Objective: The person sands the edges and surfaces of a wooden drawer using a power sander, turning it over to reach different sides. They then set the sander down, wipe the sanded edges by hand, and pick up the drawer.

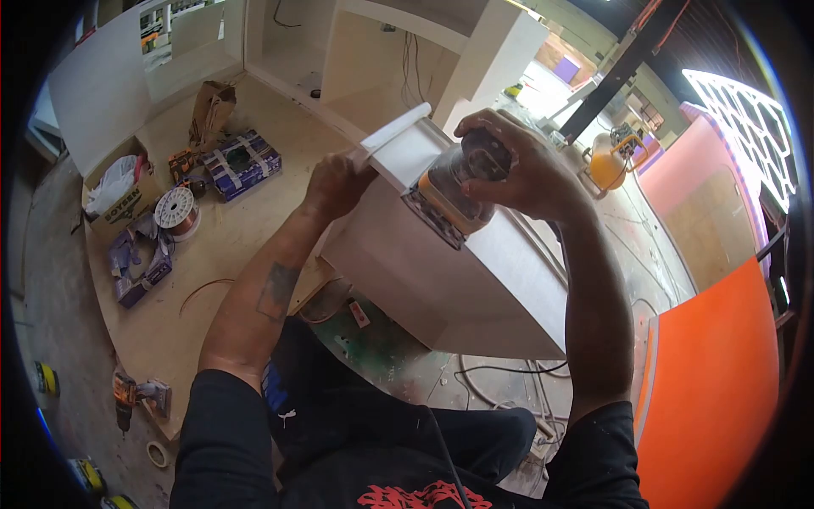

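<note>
My right hand [536,174] is wrapped over the top of an electric sander [449,193], dark with an orange-brown body. The sander is tilted, its pad at the edge of a white box-like cabinet piece [415,280] in front of me. My left hand [336,183] grips the upper left corner of that piece, beside a raised white lip [394,127]. Its fingertips are partly hidden behind the edge. The inner side of the sander's pad is out of sight.
A wooden platform at left holds a wire spool [177,212], a purple box [242,164], a carton [123,199] and a drill [127,397]. An orange panel [712,390] stands at right. Cables and hoses [509,386] lie on the floor below.
</note>
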`<state>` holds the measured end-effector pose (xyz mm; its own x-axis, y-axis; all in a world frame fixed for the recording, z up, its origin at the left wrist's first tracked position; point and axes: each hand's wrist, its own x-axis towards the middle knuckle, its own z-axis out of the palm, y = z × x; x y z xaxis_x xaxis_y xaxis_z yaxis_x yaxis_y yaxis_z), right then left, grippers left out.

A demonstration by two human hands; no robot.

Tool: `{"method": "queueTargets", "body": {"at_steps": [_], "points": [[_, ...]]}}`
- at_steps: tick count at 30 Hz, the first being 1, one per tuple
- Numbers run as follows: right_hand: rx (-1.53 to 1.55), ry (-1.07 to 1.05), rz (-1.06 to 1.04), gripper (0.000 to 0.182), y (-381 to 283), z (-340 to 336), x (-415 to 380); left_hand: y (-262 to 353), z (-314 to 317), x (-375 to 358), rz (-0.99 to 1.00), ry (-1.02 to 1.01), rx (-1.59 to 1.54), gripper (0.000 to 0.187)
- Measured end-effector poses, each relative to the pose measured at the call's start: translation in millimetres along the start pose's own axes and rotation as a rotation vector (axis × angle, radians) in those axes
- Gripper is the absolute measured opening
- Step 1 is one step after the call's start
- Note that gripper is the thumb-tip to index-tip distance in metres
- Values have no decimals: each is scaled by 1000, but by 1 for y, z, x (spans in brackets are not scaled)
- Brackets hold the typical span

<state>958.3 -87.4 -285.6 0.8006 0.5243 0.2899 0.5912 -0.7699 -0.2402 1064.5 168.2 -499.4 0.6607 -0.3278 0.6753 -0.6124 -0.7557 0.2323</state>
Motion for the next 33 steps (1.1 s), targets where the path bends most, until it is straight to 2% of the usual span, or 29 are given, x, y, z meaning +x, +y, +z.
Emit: {"method": "queueTargets", "body": {"at_steps": [1,3,7,10,13,16,19,22,24,25,26,28,30,31,33], "points": [[17,-17,46,64,-6,-1,7,0,1,0,38,18,29,21],[50,-53,136,64,-23,-5,23,2,2,1,-69,16,-67,25],[62,-28,-1,61,-4,6,50,24,-23,2,-219,15,-188,23],[86,-72,6,60,-6,5,62,21,-20,0,-305,-41,-268,27],[45,-59,-33,60,-5,8,65,17,-12,0,-246,28,-273,27],[67,-23,-60,61,1,11,62,8,1,0,-230,16,-242,23],[36,-58,27,63,-3,7,56,-2,11,-2,-81,-89,68,34],[94,-19,-3,65,8,9,39,-12,15,-5,22,-43,157,31],[76,11,11,64,9,6,15,-34,28,-9,203,-5,371,21],[55,11,35,63,8,2,3,-55,42,-14,346,155,337,27],[40,33,80,61,3,1,-13,-53,37,-12,216,-32,322,34],[15,28,55,62,12,-4,-44,-77,50,-21,326,183,341,30],[44,38,87,61,24,-7,-84,-94,47,-21,342,110,300,25],[66,38,131,60,29,-8,-106,-90,44,-22,403,224,252,26],[100,38,206,59,39,-15,-151,-121,50,-26,272,94,307,32]]}}
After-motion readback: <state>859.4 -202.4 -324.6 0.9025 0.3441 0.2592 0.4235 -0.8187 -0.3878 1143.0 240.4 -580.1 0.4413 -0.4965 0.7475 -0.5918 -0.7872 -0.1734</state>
